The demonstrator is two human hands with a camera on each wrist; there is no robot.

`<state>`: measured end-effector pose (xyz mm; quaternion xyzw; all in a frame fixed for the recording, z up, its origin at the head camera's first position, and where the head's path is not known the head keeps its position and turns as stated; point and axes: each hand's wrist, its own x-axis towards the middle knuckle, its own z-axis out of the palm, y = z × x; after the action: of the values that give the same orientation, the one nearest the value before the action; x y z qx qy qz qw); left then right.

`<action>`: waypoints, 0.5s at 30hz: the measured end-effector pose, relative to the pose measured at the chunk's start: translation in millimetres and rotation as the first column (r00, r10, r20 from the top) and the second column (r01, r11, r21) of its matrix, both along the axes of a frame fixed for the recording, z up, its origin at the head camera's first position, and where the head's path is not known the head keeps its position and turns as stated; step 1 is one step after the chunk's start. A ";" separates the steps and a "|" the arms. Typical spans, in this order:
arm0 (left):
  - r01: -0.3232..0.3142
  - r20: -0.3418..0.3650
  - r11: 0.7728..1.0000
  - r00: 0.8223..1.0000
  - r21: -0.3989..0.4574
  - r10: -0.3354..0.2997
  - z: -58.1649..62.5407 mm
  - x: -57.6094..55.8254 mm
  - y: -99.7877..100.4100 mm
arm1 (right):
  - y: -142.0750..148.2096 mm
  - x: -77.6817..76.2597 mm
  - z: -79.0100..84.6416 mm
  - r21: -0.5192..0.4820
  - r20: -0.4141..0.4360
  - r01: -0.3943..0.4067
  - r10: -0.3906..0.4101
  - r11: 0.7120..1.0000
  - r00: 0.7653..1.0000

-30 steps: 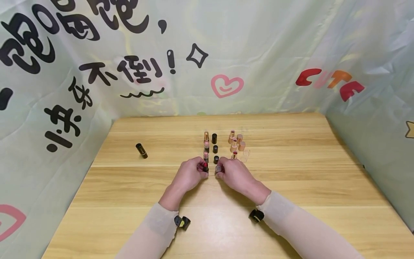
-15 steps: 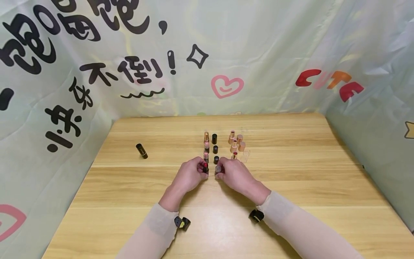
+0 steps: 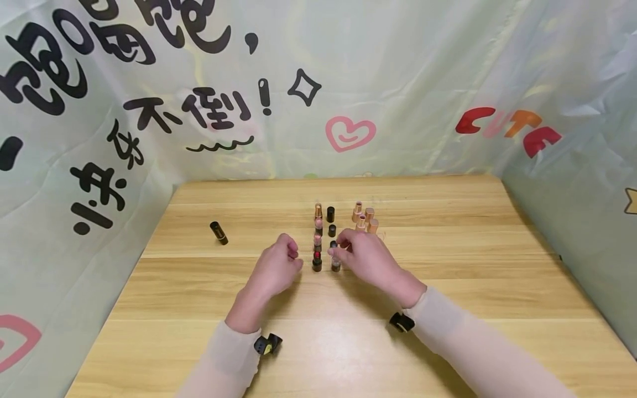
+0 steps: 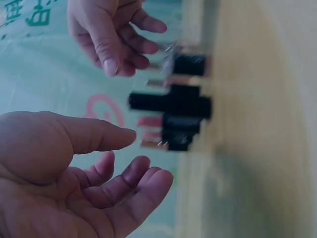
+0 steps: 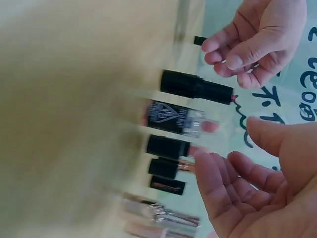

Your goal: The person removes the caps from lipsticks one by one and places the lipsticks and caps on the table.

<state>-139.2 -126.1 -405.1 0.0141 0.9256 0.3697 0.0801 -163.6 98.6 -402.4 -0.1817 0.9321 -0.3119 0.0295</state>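
Observation:
My left hand (image 3: 275,270) is apart from the lipsticks, with nothing between its thumb and fingers. Just right of it, an uncapped black lipstick (image 3: 317,263) with a red tip stands upright, nearest me in a row of several. Beside that lipstick stands a small dark cylinder with a clear upper part (image 3: 335,265); its black side carries pale lettering (image 5: 166,115) in the right wrist view. My right hand (image 3: 367,258) hovers close to this cylinder, thumb and fingers spread and holding nothing. It hides part of the things behind it.
Farther back in the row stand pink-tipped lipsticks (image 3: 319,226) and a gold-topped one (image 3: 318,210). Black caps (image 3: 330,214) line up beside them. Rose-gold lipsticks (image 3: 357,211) and caps (image 3: 370,214) stand at right. A black tube (image 3: 218,233) lies far left.
My left hand has let go of the red-tipped lipstick and drawn back left. My right hand has released the clear-topped cylinder and shifted slightly up and right; both things stay standing.

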 end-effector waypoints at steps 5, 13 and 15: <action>-0.096 -0.080 0.994 0.992 0.042 0.099 12.0 3.7 -16.8 | -15.6 -10.7 20.2 -0.066 -0.047 -0.043 0.040 0.997 0.998; -0.313 -0.197 0.925 0.913 0.217 0.356 15.1 6.9 -41.4 | -68.9 -32.2 56.1 -0.083 -0.046 -0.098 0.095 0.992 0.994; -0.368 -0.245 0.894 0.870 0.256 0.428 12.5 5.8 -48.8 | -84.5 -38.4 61.6 -0.063 -0.035 -0.111 0.109 0.992 0.993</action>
<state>-133.4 -174.9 -392.6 -0.1146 0.8675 0.4637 -0.1388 -202.0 14.1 -340.8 -0.2386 0.9104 -0.3369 0.0259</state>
